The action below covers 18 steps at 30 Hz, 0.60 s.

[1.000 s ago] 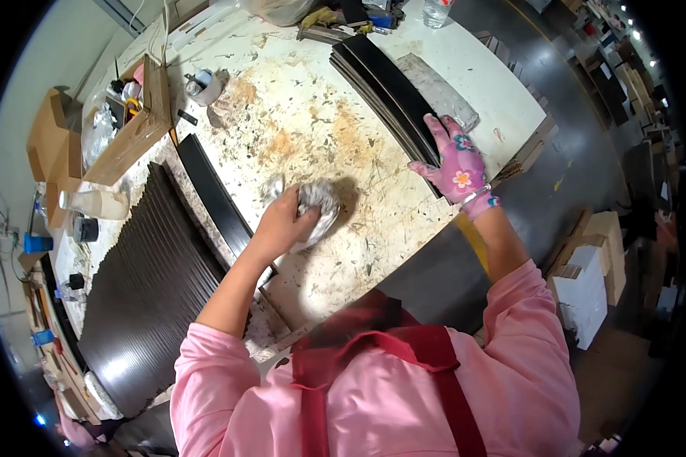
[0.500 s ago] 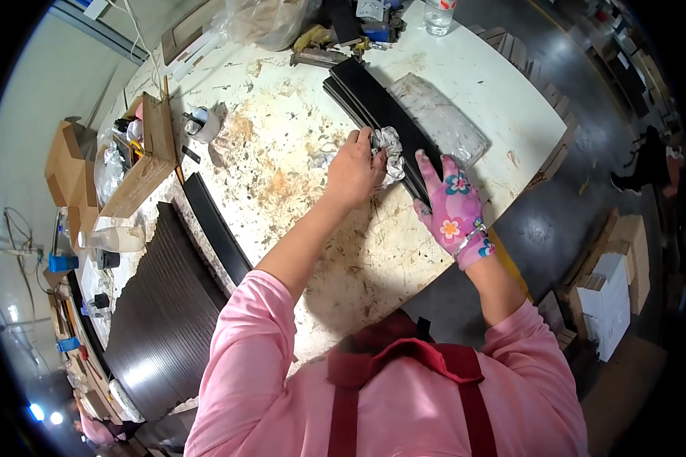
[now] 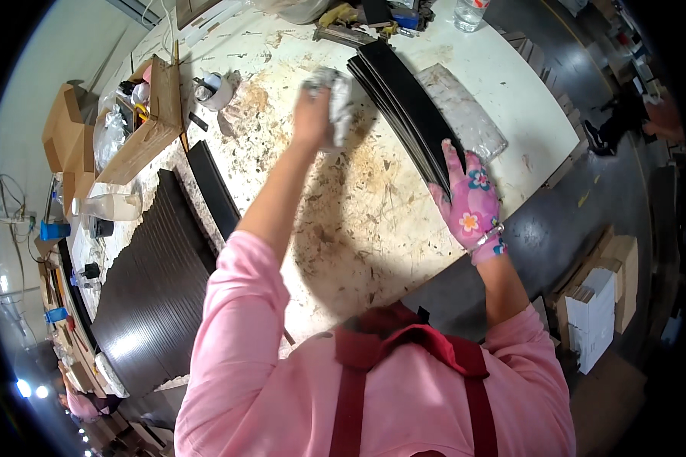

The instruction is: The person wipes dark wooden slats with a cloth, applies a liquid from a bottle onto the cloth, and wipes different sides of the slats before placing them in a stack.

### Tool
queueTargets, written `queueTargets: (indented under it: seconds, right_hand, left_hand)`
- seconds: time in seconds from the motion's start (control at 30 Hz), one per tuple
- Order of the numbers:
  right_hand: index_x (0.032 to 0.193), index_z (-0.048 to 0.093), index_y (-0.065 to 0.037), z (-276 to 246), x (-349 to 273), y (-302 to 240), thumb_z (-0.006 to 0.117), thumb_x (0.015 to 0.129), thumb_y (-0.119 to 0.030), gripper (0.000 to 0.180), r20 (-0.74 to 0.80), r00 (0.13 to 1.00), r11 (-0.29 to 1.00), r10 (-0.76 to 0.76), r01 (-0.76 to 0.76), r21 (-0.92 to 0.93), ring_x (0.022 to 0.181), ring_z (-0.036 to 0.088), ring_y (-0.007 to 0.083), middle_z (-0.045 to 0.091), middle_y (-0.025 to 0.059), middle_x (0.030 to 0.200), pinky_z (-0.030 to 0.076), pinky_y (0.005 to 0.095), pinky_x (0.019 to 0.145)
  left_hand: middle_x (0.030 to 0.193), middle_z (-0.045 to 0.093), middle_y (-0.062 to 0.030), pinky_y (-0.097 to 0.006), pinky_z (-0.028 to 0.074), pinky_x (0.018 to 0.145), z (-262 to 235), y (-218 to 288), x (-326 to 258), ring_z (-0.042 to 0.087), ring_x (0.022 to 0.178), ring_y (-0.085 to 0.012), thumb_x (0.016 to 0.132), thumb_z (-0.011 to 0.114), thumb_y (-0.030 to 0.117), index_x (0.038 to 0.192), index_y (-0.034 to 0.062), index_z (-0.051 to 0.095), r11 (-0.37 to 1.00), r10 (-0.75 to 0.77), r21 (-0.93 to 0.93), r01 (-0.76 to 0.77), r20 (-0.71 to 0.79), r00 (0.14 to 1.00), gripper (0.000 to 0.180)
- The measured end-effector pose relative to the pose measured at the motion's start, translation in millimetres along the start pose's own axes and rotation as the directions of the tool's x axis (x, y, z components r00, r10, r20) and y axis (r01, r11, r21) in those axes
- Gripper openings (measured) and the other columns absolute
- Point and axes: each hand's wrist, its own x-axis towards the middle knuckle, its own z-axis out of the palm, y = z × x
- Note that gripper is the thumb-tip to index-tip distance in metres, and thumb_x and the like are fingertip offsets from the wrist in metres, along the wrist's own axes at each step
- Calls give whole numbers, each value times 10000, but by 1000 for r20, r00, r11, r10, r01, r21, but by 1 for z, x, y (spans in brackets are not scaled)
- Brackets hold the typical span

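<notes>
My left hand (image 3: 312,114) is bare and closed on a crumpled grey-white rag (image 3: 338,97), held far out over the stained white worktable (image 3: 358,206). The rag sits just left of a stack of long black strips (image 3: 405,113) that lies diagonally on the table. My right hand (image 3: 471,199), in a pink flowered glove, rests with spread fingers on the near end of that stack, by the table's right edge.
A flat clear plastic packet (image 3: 465,114) lies right of the strips. A single black strip (image 3: 212,186) and a large dark ribbed panel (image 3: 156,289) lie at left. A wooden box (image 3: 151,126), a roll of tape (image 3: 215,90), a glass (image 3: 469,12) and tools stand at the back.
My left hand has carried the rag from the table's middle out to the far end, beside the black strips. My right hand has stayed on the near end of the stack.
</notes>
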Motion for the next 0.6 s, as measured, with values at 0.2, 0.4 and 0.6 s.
queueTargets:
  seconds: [0.2,0.4,0.6]
  right_hand:
    - [1414,286,-175,2,-2,4,582,845,-372,671,-27,999,1000,23,-22,19,1174,451,368,384,213,1342,401,496,923]
    - [1326,448,-97,-40,-36,-41,683,772,-154,605,-354,915,910,-193,301,284,1182,454,332,472,172,1300,371,403,994]
    - [1306,457,-113,29,-76,-148,646,803,-183,542,100,887,668,-451,261,697,1049,535,331,552,144,1182,446,394,900]
  left_hand:
    - [990,619,-95,-308,523,735,-143,4,-59,620,819,-167,964,407,259,1216,25,477,915,22,-399,-56,-87,996,351]
    - [1055,627,-56,-374,479,872,-274,21,-161,592,963,-212,953,449,328,1146,69,555,791,46,-553,-262,-373,927,339]
    - [1138,593,-72,-444,482,897,-342,14,-237,581,1033,-264,963,392,388,1198,90,529,752,-55,-563,-343,-571,819,403]
